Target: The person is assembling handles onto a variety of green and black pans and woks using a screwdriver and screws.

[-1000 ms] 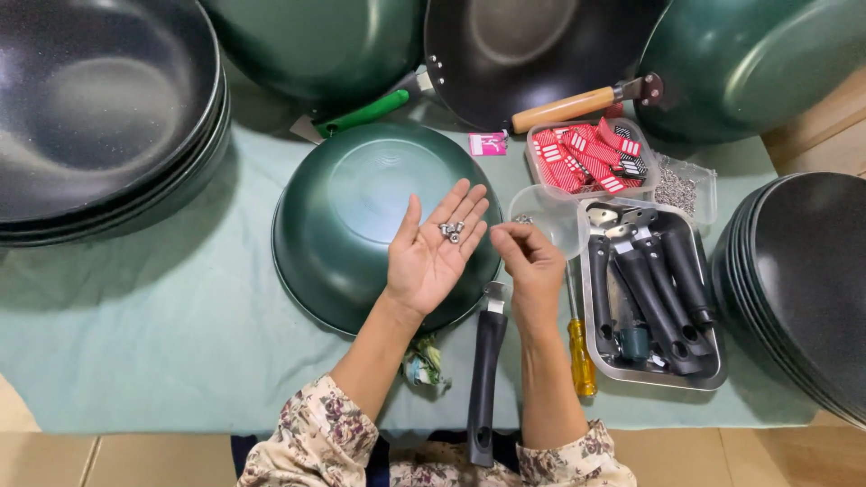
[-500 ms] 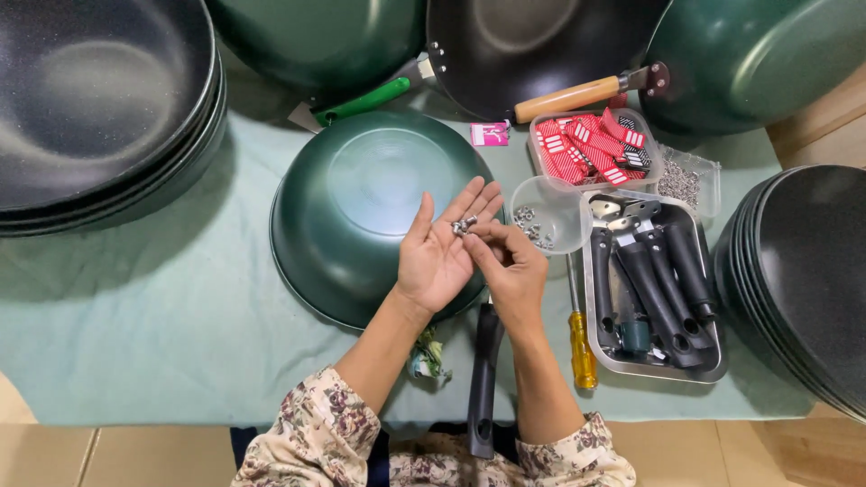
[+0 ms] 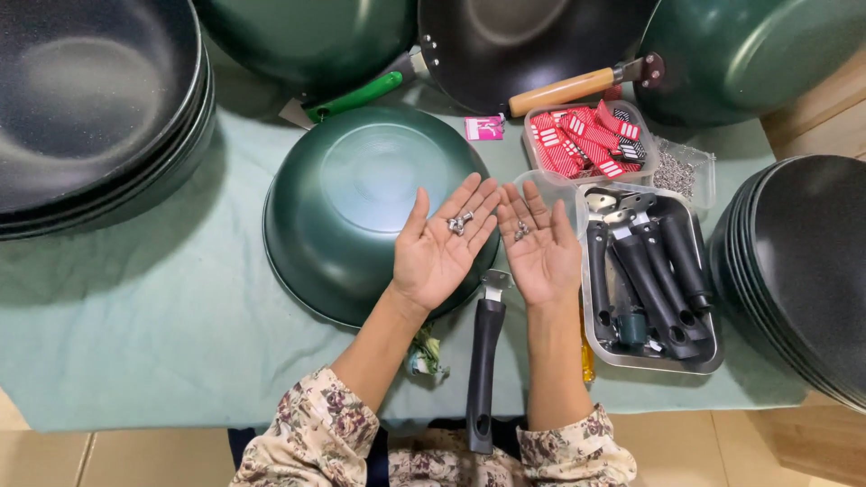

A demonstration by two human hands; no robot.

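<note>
My left hand (image 3: pixel 437 261) lies palm up over the rim of an upturned green wok (image 3: pixel 352 198), with a few small metal screws (image 3: pixel 460 223) resting on its fingers. Right beside it, my right hand (image 3: pixel 546 257) is also palm up with a small screw (image 3: pixel 521 231) on its fingers. The two hands almost touch at the fingertips. A loose black pan handle (image 3: pixel 483 361) with a metal bracket lies on the teal cloth (image 3: pixel 135 316) between my forearms.
A metal tray (image 3: pixel 713 361) of black handles sits right of my hands. Behind it stand a box of red tags (image 3: pixel 582 140) and a clear box of screws (image 3: pixel 677 171). Dark pans are stacked at left (image 3: pixel 90 108) and right (image 3: pixel 803 261). A yellow screwdriver (image 3: pixel 587 361) lies under my right forearm.
My right hand was picking at the screws in the left palm. It has now drawn back and turned palm up beside the left hand, with a screw on it.
</note>
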